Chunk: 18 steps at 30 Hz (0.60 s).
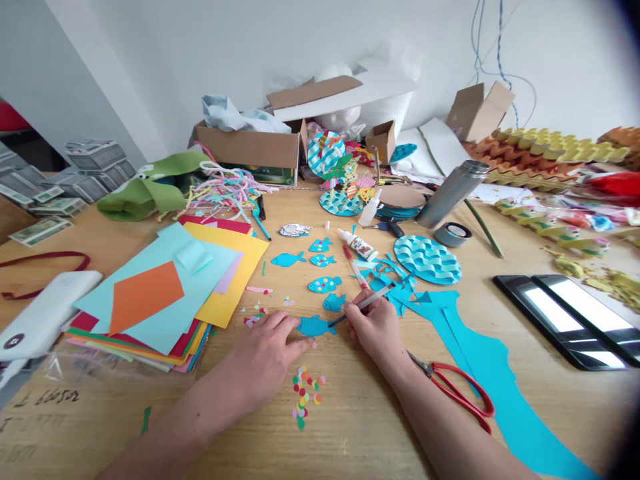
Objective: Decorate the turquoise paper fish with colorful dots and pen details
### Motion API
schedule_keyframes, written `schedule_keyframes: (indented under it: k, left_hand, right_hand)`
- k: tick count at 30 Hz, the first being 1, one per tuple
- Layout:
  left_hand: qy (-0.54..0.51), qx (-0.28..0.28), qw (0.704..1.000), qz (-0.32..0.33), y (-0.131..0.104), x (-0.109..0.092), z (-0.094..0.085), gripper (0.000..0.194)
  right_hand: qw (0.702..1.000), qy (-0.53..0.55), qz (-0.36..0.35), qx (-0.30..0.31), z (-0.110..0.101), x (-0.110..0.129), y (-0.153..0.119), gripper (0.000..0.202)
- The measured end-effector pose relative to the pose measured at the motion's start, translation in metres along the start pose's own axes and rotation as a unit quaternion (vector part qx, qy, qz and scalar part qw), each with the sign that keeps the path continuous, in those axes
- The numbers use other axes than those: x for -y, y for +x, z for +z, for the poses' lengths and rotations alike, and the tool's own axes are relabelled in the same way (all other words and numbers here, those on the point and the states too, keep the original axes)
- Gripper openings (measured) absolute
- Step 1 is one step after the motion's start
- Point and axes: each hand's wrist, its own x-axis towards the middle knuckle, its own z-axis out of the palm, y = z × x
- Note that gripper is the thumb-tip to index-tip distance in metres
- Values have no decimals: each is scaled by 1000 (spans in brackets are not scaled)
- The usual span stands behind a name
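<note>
My left hand [267, 347] lies on the table with its fingers stretched out, fingertips touching the head end of a blue paper fish [316, 326]. My right hand [376, 328] is closed around a slim pen [381, 292], whose tip rests at the fish's tail. Just above is another blue paper fish [333, 303]. Further up lie a dotted fish [324, 285], a plain blue fish [288, 259] and several small decorated ones. Colourful paper dots [302, 393] lie between my forearms. Beyond my right hand is a red pen [354, 267].
Red-handled scissors [463, 390] lie beside my right forearm, near a cut blue sheet [505, 380]. Coloured paper [165, 293] is stacked left. A glue bottle [358, 245], blue scraps [395, 277] and a metal flask [450, 195] stand or lie ahead. Black-framed panels [565, 320] are right.
</note>
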Motion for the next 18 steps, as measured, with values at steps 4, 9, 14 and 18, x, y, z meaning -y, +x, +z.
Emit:
schedule_keyframes:
  k: [4,9,14,18]
  left_hand:
    - [-6,5,1000,3,0,1,0,48]
    - [-1,4,1000,0,0,1,2,48]
    - [-1,-2,1000,3,0,1,3,48]
    - [-3,-5,1000,2,0,2,4,46]
  right_hand:
    - [1000,-7,2,1,0,0,0,20]
    - [1000,0,4,3,0,-1,0,19]
    - [1000,6,3,7,1,0,-1,18]
    - [1000,5,7,7,0,3,-1,18]
